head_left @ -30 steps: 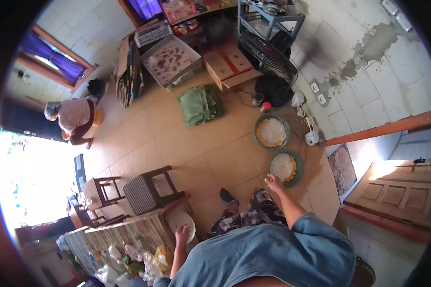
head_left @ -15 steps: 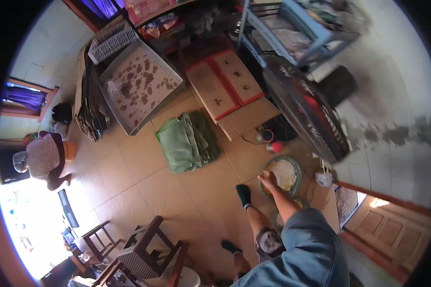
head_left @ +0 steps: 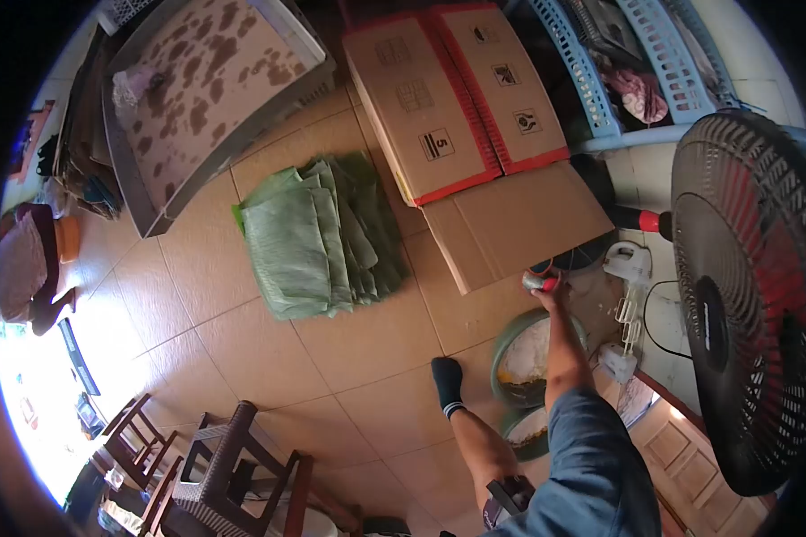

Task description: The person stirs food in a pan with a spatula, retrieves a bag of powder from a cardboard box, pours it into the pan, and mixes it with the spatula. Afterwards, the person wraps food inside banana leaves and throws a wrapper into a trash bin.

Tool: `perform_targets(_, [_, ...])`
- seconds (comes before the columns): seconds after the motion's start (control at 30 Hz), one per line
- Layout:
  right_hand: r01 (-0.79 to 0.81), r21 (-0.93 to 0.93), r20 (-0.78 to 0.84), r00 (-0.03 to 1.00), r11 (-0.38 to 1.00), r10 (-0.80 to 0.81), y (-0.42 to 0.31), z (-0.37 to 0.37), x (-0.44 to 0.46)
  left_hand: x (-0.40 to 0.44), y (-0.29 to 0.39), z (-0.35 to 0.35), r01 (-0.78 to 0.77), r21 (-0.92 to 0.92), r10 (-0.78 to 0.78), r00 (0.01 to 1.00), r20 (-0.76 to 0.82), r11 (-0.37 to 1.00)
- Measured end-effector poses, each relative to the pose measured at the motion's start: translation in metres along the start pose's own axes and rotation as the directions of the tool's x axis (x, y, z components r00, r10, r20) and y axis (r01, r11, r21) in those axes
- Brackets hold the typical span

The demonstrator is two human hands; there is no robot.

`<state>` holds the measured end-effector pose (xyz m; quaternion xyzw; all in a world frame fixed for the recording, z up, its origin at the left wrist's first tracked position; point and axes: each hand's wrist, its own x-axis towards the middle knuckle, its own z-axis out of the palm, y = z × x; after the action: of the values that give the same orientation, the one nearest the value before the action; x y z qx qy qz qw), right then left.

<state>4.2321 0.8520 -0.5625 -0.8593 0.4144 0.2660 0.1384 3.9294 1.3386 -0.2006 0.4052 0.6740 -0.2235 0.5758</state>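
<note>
My right hand reaches out over the floor, its fingers wrapped round a small jar with a red lid. Just in front of it is the flap of a cardboard box with red tape. Below the hand, a green basin holds white powder and something yellow. A second green basin sits partly behind my forearm. Two white hand mixers, one of them near the jar, stand by the wall. My left hand is out of view.
A large black fan stands close at the right. Stacked green leaves lie on the tiles. A stained tray, a blue rack, stools and a crouching person are around.
I have moved forward toward the box and fan. My right hand has passed from over the basin to the red-lidded jar and taken hold of it. My left hand has left the view.
</note>
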Motion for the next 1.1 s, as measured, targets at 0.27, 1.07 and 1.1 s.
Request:
perform_targets(0.27, [-0.159,0.439,-0.125,0.964,0.884,0.235,0.01,0.002,-0.062,-0.029,0.0,-0.012,-0.043,-0.006,0.044,0.997,0.062,0.999])
perform_targets(1.07, [0.621,0.683,0.115,0.43,0.386,-0.895,-0.091,-0.337,-0.758,-0.357,0.204,-0.123,-0.636,0.335,0.386,0.063,0.92,-0.695])
perform_targets(1.1, [0.656,0.664,0.114,0.385,0.359,-0.916,-0.101,-0.351,-0.772,-0.368,0.209,-0.131,-0.665,0.325,0.369,0.079,0.926,-0.672])
